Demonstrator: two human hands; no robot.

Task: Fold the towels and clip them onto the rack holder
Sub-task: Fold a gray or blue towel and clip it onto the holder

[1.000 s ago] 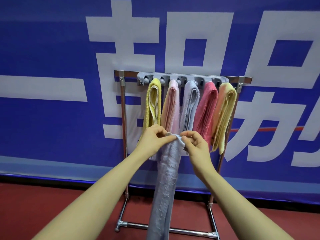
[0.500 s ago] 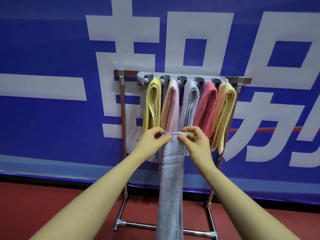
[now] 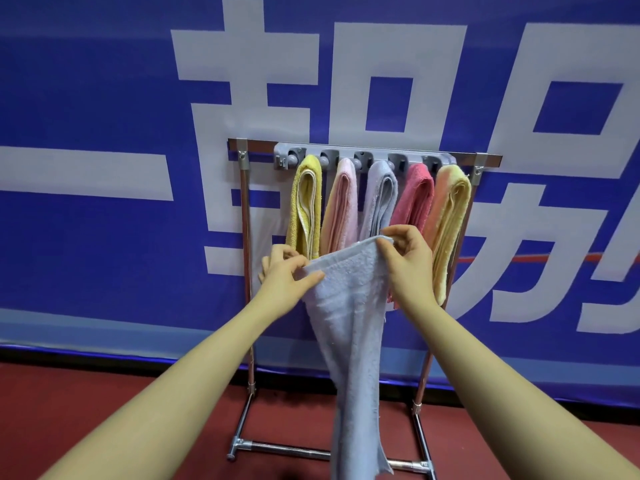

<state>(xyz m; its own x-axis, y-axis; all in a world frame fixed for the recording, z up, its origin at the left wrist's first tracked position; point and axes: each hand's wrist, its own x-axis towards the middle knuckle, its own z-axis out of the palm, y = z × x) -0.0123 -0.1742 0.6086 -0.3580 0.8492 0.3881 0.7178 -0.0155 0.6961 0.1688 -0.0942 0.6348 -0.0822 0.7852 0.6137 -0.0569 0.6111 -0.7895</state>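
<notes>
Two hands share one light blue towel (image 3: 349, 313): my left hand (image 3: 284, 277) pinches its near top corner between thumb and fingers, and my right hand (image 3: 405, 258) pinches the other corner, a little higher and further out. Its top edge is stretched between them, and the rest hangs down in front of me towards the red floor (image 3: 104, 420). Just beyond my hands, five folded towels fill the grey rack holder (image 3: 346, 157): the yellow towel (image 3: 306, 206) past my left hand, then pink, pale blue, and deep pink, and the peach-yellow towel (image 3: 450, 216) past my right. To fold this well, I judge I should level my two corners first, keep the top edge taut, and then bring corner to corner so the halves match. I cannot see a free clip for it.
</notes>
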